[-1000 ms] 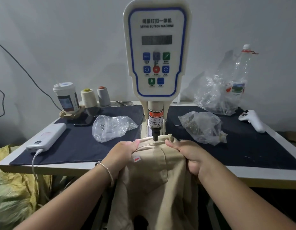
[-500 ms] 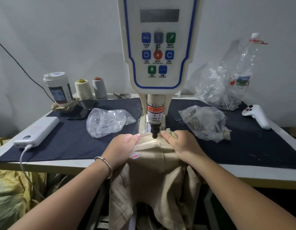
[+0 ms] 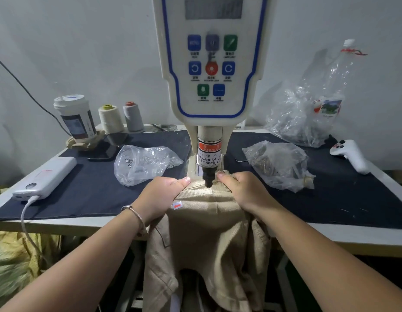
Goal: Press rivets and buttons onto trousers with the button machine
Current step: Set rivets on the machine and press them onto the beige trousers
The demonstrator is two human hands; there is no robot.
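We hold the beige trousers (image 3: 209,221) at the table's (image 3: 330,235) near edge, under the button machine's (image 3: 212,64) black punch (image 3: 208,177), left hand (image 3: 160,197) gripping waistband left of it, right hand (image 3: 242,192) gripping right.

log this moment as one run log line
step: positioning | left hand: grips beige twill trousers | right hand: grips trousers | waistband under black press punch | thumbs flank punch
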